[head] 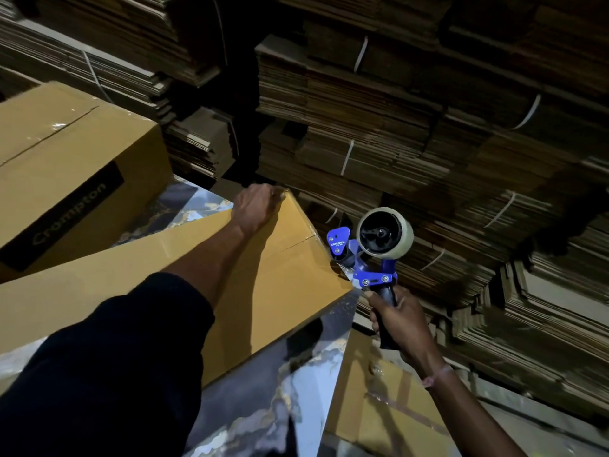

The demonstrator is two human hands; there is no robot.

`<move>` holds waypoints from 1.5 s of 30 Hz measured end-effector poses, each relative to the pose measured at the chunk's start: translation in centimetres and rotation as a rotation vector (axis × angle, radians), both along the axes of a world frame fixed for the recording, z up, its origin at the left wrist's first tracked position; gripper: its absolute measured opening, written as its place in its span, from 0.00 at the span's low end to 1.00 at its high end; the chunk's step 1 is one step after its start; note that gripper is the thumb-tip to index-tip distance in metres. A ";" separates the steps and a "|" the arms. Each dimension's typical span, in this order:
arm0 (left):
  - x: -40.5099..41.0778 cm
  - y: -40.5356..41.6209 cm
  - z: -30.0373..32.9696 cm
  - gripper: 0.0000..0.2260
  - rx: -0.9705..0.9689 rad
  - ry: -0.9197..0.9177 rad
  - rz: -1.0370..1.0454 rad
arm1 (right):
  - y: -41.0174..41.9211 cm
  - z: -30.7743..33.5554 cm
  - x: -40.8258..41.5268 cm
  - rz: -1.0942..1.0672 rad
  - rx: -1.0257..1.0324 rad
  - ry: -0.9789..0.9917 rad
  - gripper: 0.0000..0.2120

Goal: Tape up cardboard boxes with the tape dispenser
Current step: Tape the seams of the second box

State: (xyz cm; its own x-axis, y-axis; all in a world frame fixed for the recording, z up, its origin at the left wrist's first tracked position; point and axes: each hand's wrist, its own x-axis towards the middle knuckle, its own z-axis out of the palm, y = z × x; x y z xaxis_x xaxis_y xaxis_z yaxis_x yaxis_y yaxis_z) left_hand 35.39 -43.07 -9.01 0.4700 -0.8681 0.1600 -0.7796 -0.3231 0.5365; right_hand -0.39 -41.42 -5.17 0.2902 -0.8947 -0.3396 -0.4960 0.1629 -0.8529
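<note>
A long brown cardboard box (270, 291) lies on the marbled table, its right end facing the stacks. My left hand (256, 205) presses on the box's far top corner, fingers curled over the edge. My right hand (400, 319) grips the black handle of a blue tape dispenser (365, 255) carrying a roll of clear tape (385, 233). The dispenser's front touches the box's right end, near the flap seam.
A second box (62, 179) printed "Crompton" sits at the left on the marbled table (263, 404). Another cardboard box (382, 410) lies low at the right. Tall stacks of flattened, strapped cardboard (412, 127) fill the background.
</note>
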 end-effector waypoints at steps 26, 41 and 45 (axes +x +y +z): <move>-0.2 0.3 -0.2 0.14 -0.016 0.022 0.004 | 3.4 -0.7 -5.0 -0.063 -0.045 0.062 0.11; -0.9 1.7 -0.2 0.22 -0.059 -0.022 -0.067 | 3.8 -1.4 -5.2 -0.098 -0.108 0.112 0.11; -1.1 2.2 -0.2 0.13 -0.029 -0.078 -0.068 | 3.7 -1.6 -5.4 -0.090 -0.127 0.137 0.12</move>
